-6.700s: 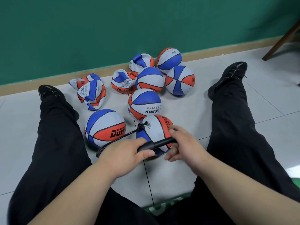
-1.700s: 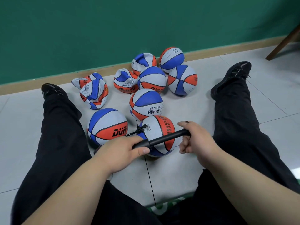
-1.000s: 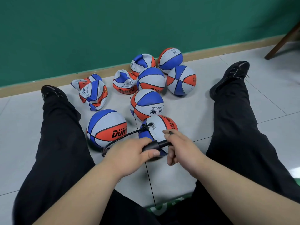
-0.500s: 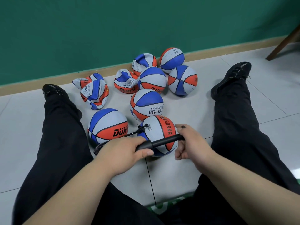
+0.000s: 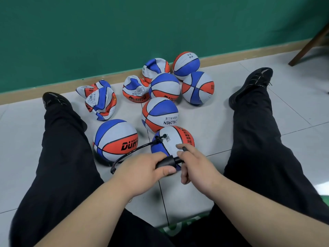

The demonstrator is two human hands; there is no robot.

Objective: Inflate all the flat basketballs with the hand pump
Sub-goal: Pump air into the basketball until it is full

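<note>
My left hand [image 5: 142, 171] grips the barrel of a black hand pump [image 5: 167, 162]. My right hand [image 5: 194, 164] grips the pump's handle, pushed in close to the barrel. A black hose [image 5: 131, 151] loops from the pump to the valve of a red, white and blue basketball [image 5: 175, 139] lying between my legs. Several round balls lie near it, such as the one marked DUH [image 5: 115, 139] and the one marked CHILDREN [image 5: 160, 114]. Crumpled flat balls lie at the left [image 5: 100, 102] and by the wall [image 5: 134, 89].
I sit on a grey tiled floor [image 5: 204, 122] with my black-trousered legs spread on both sides of the balls. A green wall [image 5: 124, 32] with a wooden skirting stands behind them. A wooden furniture leg [image 5: 309, 45] slants at the far right.
My right hand has pushed the pump handle in towards my left hand; half a second ago the rod was drawn out. The connected ball looks rounder than 6.7 s ago.
</note>
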